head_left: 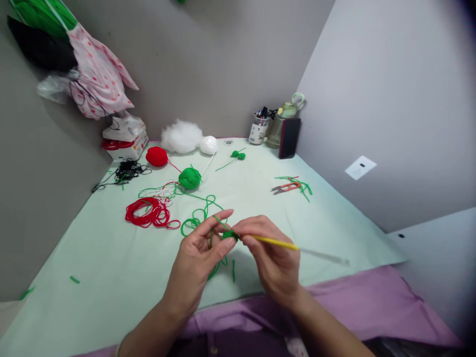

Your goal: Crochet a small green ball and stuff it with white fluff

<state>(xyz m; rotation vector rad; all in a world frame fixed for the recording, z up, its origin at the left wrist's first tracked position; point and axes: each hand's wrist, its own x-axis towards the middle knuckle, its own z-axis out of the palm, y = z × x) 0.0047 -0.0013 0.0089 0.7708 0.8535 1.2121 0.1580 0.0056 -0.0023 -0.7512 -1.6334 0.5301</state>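
Note:
Between the thumb and fingers of my left hand [201, 250] is a small green crochet piece [229, 235]. Green yarn [201, 218] runs over that hand's index finger and lies in loose loops on the table behind it. My right hand [277, 258] grips a crochet hook [275, 242] by its yellow handle. The hook's tip end meets the green piece, though the fingers hide the tip itself. Its rear metal end, blurred, points right. A green yarn ball [189, 178] sits farther back, left of centre.
On the pale table [111, 263] lie a red yarn coil [147, 212], a red ball [156, 156], a white ball [208, 145], white stuffing [181, 136] and black yarn [128, 170]. Thread snips [287, 187] rest right, beside green scraps. A phone [289, 138], bottle [275, 130] and pen cup [258, 130] stand behind.

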